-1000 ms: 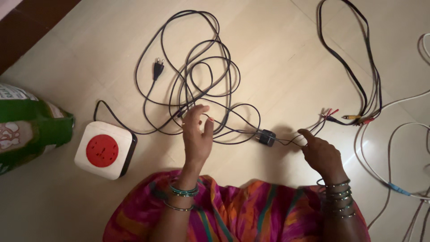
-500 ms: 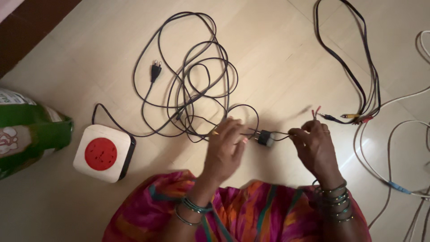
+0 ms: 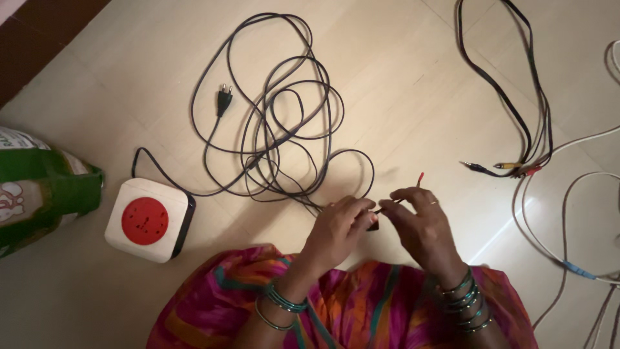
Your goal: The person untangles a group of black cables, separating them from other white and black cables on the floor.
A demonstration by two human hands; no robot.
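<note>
Black cable (image 3: 284, 129): you've drawn its small adapter end in from the floor, and now your left hand (image 3: 339, 226) and right hand (image 3: 416, 223) meet, pinched on it above your lap.

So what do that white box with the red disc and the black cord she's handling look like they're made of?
The socket box looks like moulded plastic: a matt pale top, a smooth red disc and a dark, slightly glossy side. The black cord seems rubber or soft plastic sheathing, since it lies in limp loops with a dull sheen. Both the left hand and right hand pinch it.
</note>
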